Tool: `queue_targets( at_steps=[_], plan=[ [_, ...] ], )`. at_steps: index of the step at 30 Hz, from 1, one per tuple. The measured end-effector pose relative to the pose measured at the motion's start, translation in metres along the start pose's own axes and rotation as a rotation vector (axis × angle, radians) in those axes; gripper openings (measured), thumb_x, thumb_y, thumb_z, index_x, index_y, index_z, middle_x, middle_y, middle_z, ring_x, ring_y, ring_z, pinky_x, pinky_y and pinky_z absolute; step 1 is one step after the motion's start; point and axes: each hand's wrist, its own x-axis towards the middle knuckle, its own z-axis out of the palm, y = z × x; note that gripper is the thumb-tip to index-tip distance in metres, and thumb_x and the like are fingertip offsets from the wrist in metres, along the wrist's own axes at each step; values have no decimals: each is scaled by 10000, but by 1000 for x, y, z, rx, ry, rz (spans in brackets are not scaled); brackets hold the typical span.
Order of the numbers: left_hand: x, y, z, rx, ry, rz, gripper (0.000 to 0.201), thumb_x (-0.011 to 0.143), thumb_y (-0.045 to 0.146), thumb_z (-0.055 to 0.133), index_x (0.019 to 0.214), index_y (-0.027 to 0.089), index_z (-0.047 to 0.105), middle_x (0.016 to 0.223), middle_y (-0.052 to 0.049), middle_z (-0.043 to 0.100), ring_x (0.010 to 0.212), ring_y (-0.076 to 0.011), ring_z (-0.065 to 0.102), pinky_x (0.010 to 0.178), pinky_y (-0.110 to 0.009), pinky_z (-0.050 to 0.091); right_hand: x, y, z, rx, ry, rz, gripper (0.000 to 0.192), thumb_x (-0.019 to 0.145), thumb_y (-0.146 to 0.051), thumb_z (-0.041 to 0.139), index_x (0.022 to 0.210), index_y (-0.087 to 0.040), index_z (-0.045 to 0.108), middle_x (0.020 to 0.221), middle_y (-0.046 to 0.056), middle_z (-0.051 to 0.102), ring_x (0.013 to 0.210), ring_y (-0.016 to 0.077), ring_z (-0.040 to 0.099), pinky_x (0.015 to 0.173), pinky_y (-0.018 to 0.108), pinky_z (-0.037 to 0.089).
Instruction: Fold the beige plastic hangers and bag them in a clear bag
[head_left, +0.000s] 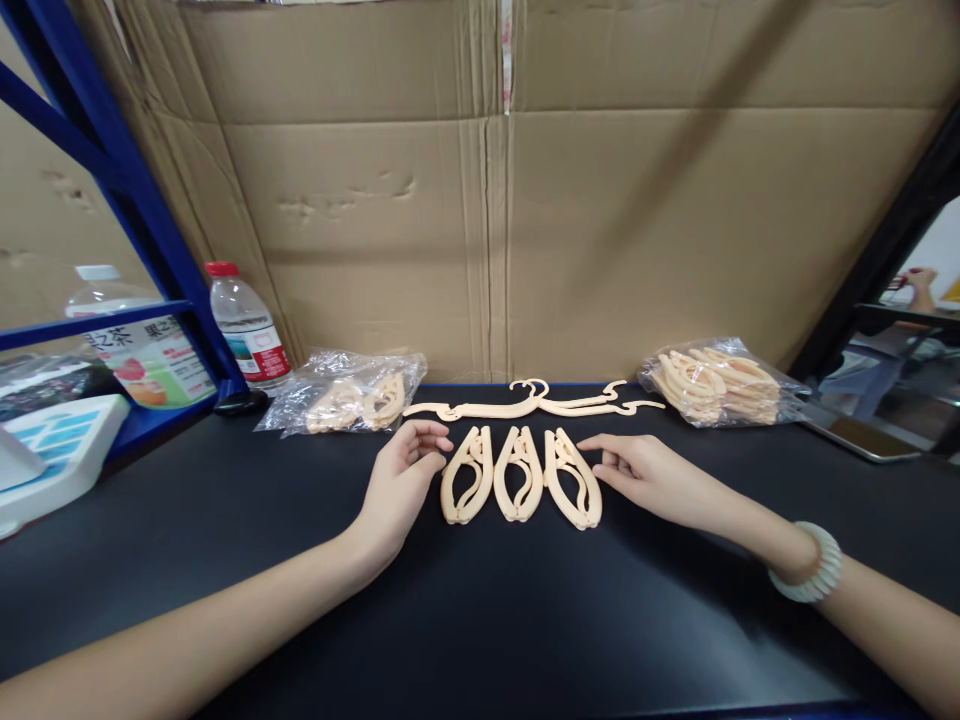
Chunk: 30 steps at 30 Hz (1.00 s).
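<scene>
Cream-coloured plastic makes up three folded hangers (520, 475), laid side by side in a short row on the black tabletop (225, 500) (each one collapsed into a narrow loop). Left hand (405, 480) rests on the table just left of the row, its fingers loosely curled and holding nothing, the fingertips close to the leftmost folded hanger; whether they touch it cannot be told. Right hand (649, 475) lies flat just right of the row, fingers spread and extended towards the rightmost folded hanger, gripping nothing; a pale beaded bracelet (811, 565) circles its wrist. Behind the row, two unfolded hangers (532, 402) lie stretched out end to end, their hooks meeting near the centre. To the left of these sits a clear plastic bag (345, 392) with a few hangers inside; to the right, a fuller bag (720, 385) of the same parts. Corrugated cardboard (495, 200) forms the back wall. At far left stand a red-capped water bottle (247, 325), a larger drink bottle (127, 335) and a blue shelf frame (112, 170).
</scene>
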Motion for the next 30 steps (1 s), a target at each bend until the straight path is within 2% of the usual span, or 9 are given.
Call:
queue_targets(
  at_steps=[30],
  plan=[
    [-2, 4, 2, 3, -14, -13, 212, 580, 185, 605, 790, 164, 617, 752, -21, 628, 764, -184, 583, 662, -284, 432, 0, 0, -1, 9, -3, -4, 328, 879, -195, 484, 1174, -147, 618, 625, -19, 574, 534, 122, 482, 518, 231, 338]
  ],
)
